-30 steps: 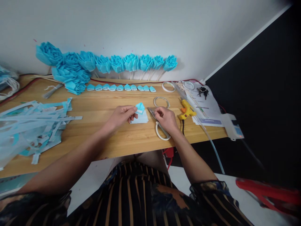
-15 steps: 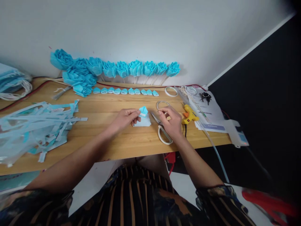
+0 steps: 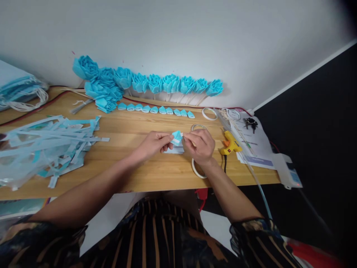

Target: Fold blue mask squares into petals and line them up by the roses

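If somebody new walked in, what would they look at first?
Probably the bright blue flowers lined up along the wall at the back. Next, perhaps the messy heap of strips on the table's left and the yellow glue gun on the right. In the middle, the left hand holds a folded blue piece.

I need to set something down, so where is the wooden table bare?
Bare wood lies between the strip pile and the left hand; another patch, along the front edge, between the left forearm and white loop. Crowded: the right side, with glue gun and papers; back left, with flowers.
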The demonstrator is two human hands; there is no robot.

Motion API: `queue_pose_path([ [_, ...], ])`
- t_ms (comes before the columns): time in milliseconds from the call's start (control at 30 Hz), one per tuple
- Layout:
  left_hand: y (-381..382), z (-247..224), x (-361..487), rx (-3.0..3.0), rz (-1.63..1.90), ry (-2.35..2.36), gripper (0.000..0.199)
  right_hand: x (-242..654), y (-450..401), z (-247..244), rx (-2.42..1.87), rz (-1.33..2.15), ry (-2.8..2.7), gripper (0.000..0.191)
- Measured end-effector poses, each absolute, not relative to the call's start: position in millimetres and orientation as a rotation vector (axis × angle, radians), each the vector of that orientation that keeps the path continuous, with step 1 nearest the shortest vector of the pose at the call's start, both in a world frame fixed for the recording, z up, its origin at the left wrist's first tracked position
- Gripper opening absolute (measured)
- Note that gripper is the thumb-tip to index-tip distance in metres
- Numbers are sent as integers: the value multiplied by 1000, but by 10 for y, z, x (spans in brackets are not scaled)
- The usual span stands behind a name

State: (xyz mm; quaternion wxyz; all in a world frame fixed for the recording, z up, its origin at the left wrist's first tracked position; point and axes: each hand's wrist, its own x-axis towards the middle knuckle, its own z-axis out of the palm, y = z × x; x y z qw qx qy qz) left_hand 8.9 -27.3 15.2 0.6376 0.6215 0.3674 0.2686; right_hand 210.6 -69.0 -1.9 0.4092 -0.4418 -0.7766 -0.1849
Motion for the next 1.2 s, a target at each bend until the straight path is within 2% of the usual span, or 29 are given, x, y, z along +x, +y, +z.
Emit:
queue_pose_path([
  [233, -269, 131, 94, 1402, 608, 851, 34, 2073, -698, -52, -1173, -530, -1965, 15],
  [533, -252, 103, 94, 1377, 607, 810, 35, 2010, -681, -11, -974, -607, -1958, 17],
  [967, -237, 10, 107, 1110, 668, 692, 32, 2036, -668, -33, -991, -394, -2064, 28],
  [1100, -203, -25, 98, 1126, 688, 700, 33, 2025, -690, 21, -1055, -201, -2037, 30],
  [1200, -194, -2, 85, 1249, 727, 736, 36, 2012, -696, 84, -1172, 78, -1798, 32],
])
